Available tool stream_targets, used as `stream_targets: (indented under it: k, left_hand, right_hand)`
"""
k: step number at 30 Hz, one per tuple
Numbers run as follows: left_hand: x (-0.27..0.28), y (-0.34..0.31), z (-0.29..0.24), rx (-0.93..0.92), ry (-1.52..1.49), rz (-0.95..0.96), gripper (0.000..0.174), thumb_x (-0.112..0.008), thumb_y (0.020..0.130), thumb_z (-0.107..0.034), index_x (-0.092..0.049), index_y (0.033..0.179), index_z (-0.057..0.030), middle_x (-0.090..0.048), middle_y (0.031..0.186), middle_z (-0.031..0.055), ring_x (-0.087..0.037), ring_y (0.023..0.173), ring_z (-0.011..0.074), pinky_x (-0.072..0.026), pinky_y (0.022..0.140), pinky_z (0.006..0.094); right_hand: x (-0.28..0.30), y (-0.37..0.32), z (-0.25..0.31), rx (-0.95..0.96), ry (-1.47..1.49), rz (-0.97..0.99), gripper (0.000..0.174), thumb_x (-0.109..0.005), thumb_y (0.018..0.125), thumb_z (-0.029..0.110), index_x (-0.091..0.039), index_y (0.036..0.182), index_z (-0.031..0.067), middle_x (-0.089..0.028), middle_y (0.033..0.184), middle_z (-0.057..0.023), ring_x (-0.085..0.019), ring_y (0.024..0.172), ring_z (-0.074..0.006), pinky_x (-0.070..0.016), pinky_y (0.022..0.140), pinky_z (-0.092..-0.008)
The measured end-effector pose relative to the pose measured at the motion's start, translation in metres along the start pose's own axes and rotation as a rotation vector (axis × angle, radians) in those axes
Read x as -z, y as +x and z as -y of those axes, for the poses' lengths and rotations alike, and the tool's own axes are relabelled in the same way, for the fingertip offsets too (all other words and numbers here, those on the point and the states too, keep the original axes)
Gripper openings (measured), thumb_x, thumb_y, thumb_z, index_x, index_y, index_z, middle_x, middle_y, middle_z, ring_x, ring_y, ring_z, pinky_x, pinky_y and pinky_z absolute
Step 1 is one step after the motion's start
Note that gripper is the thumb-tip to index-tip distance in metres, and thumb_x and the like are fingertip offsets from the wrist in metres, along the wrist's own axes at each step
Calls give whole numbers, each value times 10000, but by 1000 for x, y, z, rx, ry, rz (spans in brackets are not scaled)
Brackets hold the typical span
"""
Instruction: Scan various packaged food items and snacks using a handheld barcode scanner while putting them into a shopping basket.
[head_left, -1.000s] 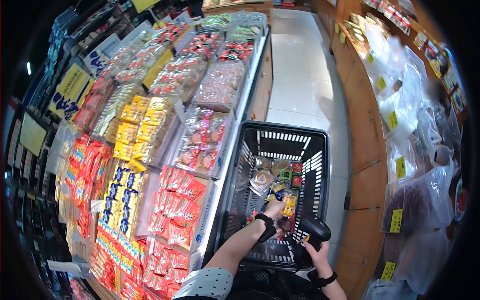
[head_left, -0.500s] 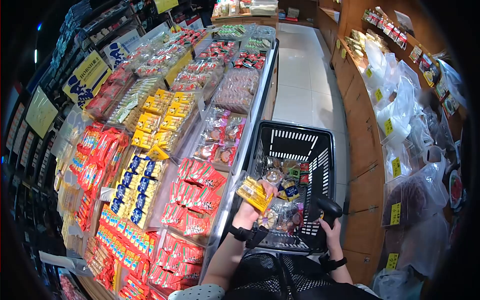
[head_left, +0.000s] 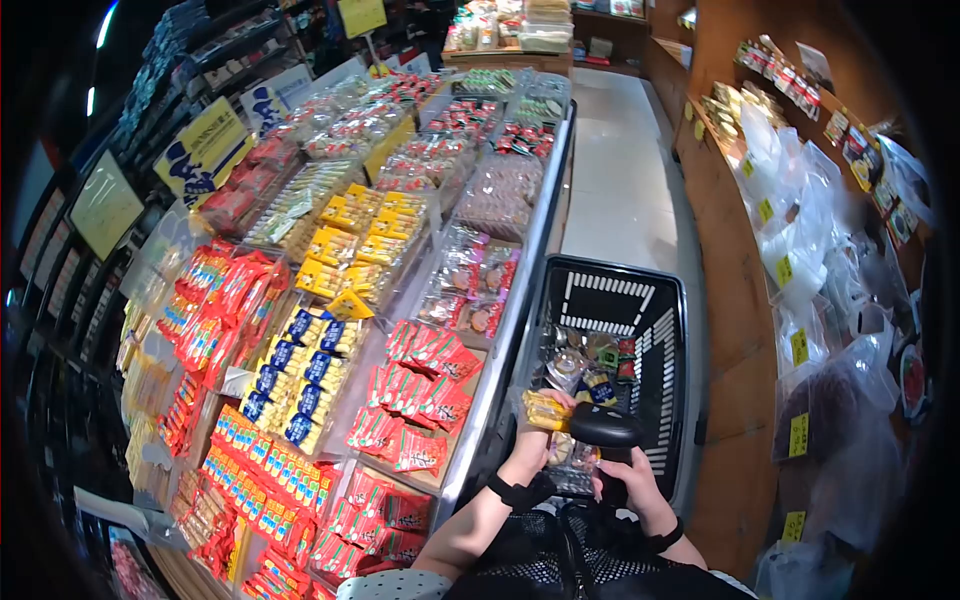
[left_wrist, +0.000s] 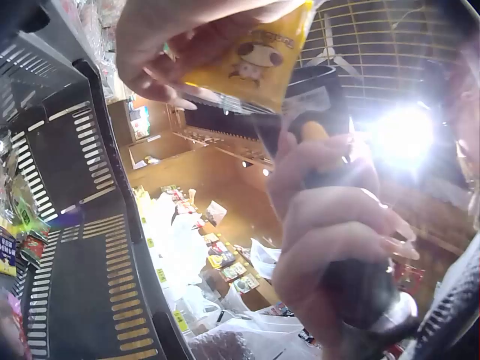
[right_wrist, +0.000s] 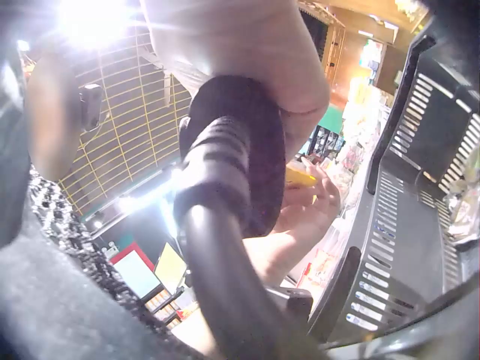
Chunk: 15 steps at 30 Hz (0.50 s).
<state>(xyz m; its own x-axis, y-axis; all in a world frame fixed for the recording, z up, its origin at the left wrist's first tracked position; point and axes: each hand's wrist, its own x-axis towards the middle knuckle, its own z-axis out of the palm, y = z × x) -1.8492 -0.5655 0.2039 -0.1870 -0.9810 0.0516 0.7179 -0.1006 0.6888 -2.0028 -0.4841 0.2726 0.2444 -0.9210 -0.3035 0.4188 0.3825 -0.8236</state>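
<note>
Moved since half a second ago: yellow packet (head_left: 547,410), brought right and lower, now over the basket (head_left: 684,300) near rim. Left hand (head_left: 528,452) pinches it, long axis left to right, right end touching the scanner (head_left: 604,428) head. Right hand (head_left: 632,487) grips the scanner handle, just right

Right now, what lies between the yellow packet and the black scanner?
Nothing: in the head view the scanner in the right hand sits directly beside the yellow packet held by the left hand.
</note>
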Motion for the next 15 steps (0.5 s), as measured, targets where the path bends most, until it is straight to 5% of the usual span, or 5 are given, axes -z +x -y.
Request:
stream_targets:
  k: [4, 7, 15]
  left_hand:
    - [15, -10, -14, 49, 153, -251, 213, -441, 804, -4, -504, 1007, -23, -581, 941, 82, -580, 858, 164, -459, 761, 286]
    - [42, 0, -36, 36, 101, -309, 209, -448, 798, -18, -510, 998, -11, -597, 929, 78, -588, 840, 153, -478, 721, 309]
    - [65, 82, -200, -199, 209, -515, 129, -541, 820, -141, -517, 917, -59, -553, 924, 64, -567, 800, 181, -549, 643, 401]
  right_hand:
    - [-3, 3, -5, 55, 3, -7, 237, -554, 802, 67, -468, 994, -43, -552, 629, -116, -554, 514, -195, -481, 479, -307]
    - [-11, 8, -6, 136, 37, -79, 224, -544, 799, 73, -471, 983, -33, -546, 628, -113, -549, 510, -195, -478, 471, -307]
    - [-9, 16, 5, 186, 56, -180, 251, -543, 787, 85, -473, 1004, -21, -539, 621, -115, -540, 494, -194, -477, 465, -308]
